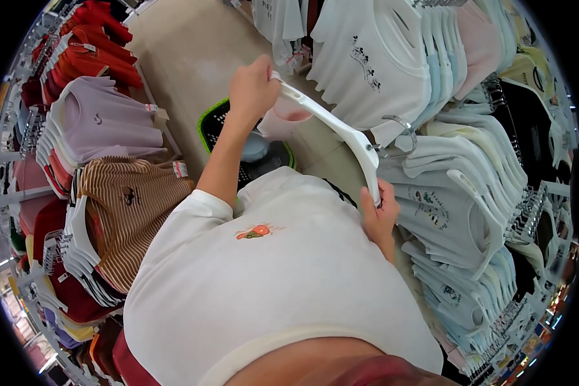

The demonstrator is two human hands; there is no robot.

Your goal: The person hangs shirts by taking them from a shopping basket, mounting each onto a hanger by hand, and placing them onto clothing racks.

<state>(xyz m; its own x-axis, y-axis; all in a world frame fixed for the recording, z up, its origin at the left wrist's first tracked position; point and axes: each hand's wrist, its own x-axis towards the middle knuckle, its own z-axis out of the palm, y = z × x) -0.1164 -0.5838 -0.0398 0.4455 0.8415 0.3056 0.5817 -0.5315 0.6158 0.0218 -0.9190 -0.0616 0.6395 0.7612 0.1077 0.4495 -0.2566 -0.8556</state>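
A white plastic clothes hanger (331,119) with a metal hook is stretched between my two hands, in front of my chest. My left hand (255,90) is closed round its far end, with the arm reaching forward. Closer to my body, my right hand (379,215) grips the other end. No garment hangs along the visible length of the hanger's bar. Just under the bar near my left hand shows a pale pink and white item (288,119); I cannot tell whether it touches the hanger. Below my left forearm is a black basket with a green rim (204,127).
To the right, racks hold white shirts (367,64) and pale grey shirts (431,186) on hangers. On the left hang red garments (96,58), a lilac shirt (106,122) and a brown striped shirt (132,206). The tiled floor (180,45) runs between the racks.
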